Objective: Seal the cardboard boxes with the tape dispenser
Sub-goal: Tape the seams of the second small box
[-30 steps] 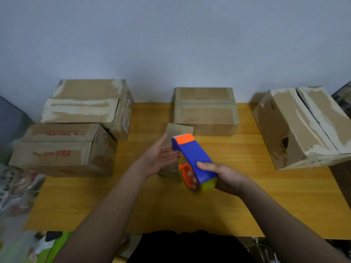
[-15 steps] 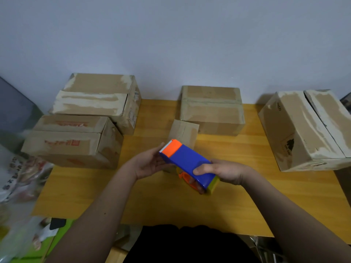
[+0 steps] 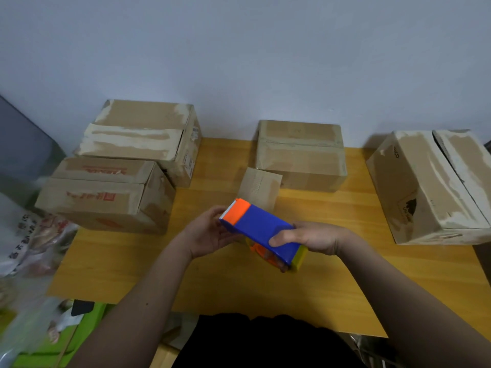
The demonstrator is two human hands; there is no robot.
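A plain pale wall backs a wooden table (image 3: 332, 293) with five cardboard boxes on it: two stacked close at the left, the near left box (image 3: 106, 193) printed in red and the far left box (image 3: 143, 136) behind it, a middle box (image 3: 300, 155) against the wall, a small box (image 3: 259, 187) just in front of that, and a large tilted box (image 3: 430, 187) at the right. Plastic bags (image 3: 26, 235) lie off the table's left edge.

The tape dispenser (image 3: 261, 231) is held above the middle of the table, near the small box, its orange end with the toothed blade pointing up and left. It looks like light, stiff plastic, smooth enough to slide in a loose grip; the blue body or the handle below seems the safe place to hold, well away from the serrated edge, which could nick a finger. The boxes look worn and probably light, likely to shift under pressure unless steadied.

The right hand (image 3: 313, 237) grips the dispenser's rear, thumb across the blue top, fingers wrapped under it. The left hand (image 3: 210, 232) cups the blade end from beneath with loosely curved fingers touching it; whether it pinches any tape I cannot tell
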